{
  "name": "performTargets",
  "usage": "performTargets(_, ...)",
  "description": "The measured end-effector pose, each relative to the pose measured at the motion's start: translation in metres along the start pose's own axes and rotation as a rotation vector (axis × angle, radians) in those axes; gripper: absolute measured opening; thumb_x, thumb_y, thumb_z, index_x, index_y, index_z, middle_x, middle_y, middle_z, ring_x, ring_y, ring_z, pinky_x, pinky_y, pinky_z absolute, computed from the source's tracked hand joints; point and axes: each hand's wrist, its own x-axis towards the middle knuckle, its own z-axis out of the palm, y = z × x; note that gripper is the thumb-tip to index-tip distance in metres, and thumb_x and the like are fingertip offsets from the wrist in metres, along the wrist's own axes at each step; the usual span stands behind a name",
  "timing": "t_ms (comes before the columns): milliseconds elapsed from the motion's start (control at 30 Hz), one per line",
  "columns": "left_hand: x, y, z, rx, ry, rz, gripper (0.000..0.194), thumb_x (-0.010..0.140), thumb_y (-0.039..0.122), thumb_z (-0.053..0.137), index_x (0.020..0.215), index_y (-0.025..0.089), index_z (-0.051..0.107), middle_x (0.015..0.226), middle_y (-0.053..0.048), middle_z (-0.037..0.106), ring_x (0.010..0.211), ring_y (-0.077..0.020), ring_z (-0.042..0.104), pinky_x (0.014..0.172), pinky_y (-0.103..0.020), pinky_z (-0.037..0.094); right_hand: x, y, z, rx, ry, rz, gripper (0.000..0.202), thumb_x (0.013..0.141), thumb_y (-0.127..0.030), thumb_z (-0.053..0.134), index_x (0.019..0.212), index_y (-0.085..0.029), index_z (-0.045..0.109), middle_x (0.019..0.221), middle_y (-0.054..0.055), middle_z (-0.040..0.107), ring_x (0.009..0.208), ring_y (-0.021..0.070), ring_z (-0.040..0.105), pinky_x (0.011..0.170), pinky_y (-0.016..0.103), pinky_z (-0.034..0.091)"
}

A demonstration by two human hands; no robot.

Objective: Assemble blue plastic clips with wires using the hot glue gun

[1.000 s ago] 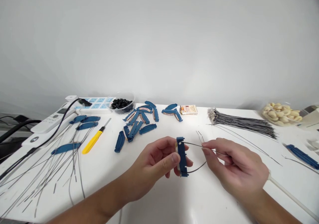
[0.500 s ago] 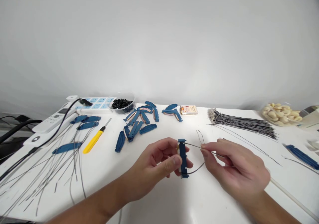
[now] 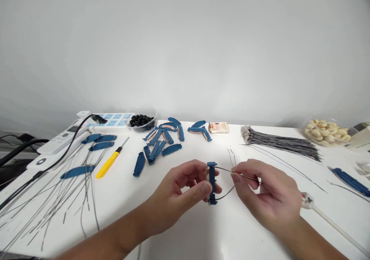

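My left hand [image 3: 182, 200] grips a curved blue plastic piece [image 3: 212, 184] upright between thumb and fingers. A thin dark wire [image 3: 224, 169] runs from the top of this piece to the fingertips of my right hand [image 3: 268, 196], and another stretch curves up to them from its lower end. Thumb and index finger of the right hand are pinched on the wire. Two thin wire ends [image 3: 232, 156] stick up just beyond those fingertips. More blue plastic pieces [image 3: 156, 151] lie loosely piled behind my left hand, some with a lettered light-coloured face.
A yellow-handled screwdriver [image 3: 107, 163] and wired blue pieces [image 3: 77, 171] lie left. Behind are a power strip [image 3: 111, 128], black bits [image 3: 141, 121] in a clear bowl, and a small box [image 3: 219, 127]. A wire bundle [image 3: 283, 145] and a white rod [image 3: 337, 227] lie right.
My right hand has shifted slightly left along with the wire, which bows a little more. The white rod's knobbed end now shows beside the hand. My left hand is almost unmoved.
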Motion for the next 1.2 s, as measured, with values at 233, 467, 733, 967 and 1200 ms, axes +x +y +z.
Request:
performTargets(233, 0.0002, 0.0015, 0.0016, 0.156, 0.029, 0.054, 0.032, 0.1, 0.045, 0.07, 0.118, 0.019, 0.071, 0.1, -0.009, 0.079, 0.092, -0.0224, 0.073, 0.075, -0.031, 0.052, 0.0036, -0.0005, -0.0022, 0.234, -0.333, 0.401, 0.026, 0.106, -0.036, 0.056, 0.089, -0.023, 0.071, 0.069, 0.0, 0.06, 0.065, 0.0163, 0.057, 0.053, 0.027, 0.043)
performTargets(467, 0.0009, 0.004, 0.0032, 0.279, 0.002, 0.077, 0.028, 0.1, 0.044, 0.07, 0.111, 0.018, 0.072, 0.093, -0.006, 0.078, 0.081, -0.0175, 0.067, 0.072, -0.029, 0.05, 0.0039, -0.0021, -0.0035, 0.293, -0.379, 0.47, 0.027, 0.104, -0.038, 0.059, 0.086, -0.023, 0.071, 0.066, -0.002, 0.049, 0.061, 0.0149, 0.048, 0.049, 0.026, 0.038)
performTargets(733, 0.0001, 0.0047, 0.0028, 0.306, -0.027, 0.114, 0.024, 0.1, 0.039, 0.07, 0.116, 0.021, 0.073, 0.097, -0.004, 0.079, 0.081, -0.0151, 0.066, 0.072, -0.027, 0.05, -0.0019, 0.0002, -0.0033, 0.233, -0.335, 0.336, 0.019, 0.104, -0.031, 0.061, 0.092, -0.023, 0.073, 0.061, -0.004, 0.05, 0.051, 0.0113, 0.04, 0.046, 0.025, 0.034)
performTargets(967, 0.0008, 0.0051, 0.0036, 0.326, -0.039, 0.142, 0.027, 0.101, 0.037, 0.07, 0.123, 0.024, 0.076, 0.1, -0.003, 0.08, 0.081, -0.0145, 0.065, 0.071, -0.026, 0.051, 0.0011, -0.0028, -0.0032, 0.199, -0.278, 0.25, 0.019, 0.101, -0.025, 0.062, 0.085, -0.024, 0.073, 0.057, -0.005, 0.048, 0.048, 0.0106, 0.041, 0.044, 0.024, 0.034)
performTargets(1200, 0.0, 0.0013, 0.0032, 0.37, -0.006, 0.168, 0.03, 0.096, 0.034, 0.076, 0.122, 0.02, 0.077, 0.099, -0.005, 0.079, 0.081, -0.0149, 0.067, 0.07, -0.025, 0.053, 0.0066, -0.0059, -0.002, 0.216, -0.257, 0.129, 0.016, 0.098, -0.016, 0.064, 0.085, -0.023, 0.07, 0.059, -0.006, 0.052, 0.049, 0.0097, 0.046, 0.045, 0.024, 0.032)
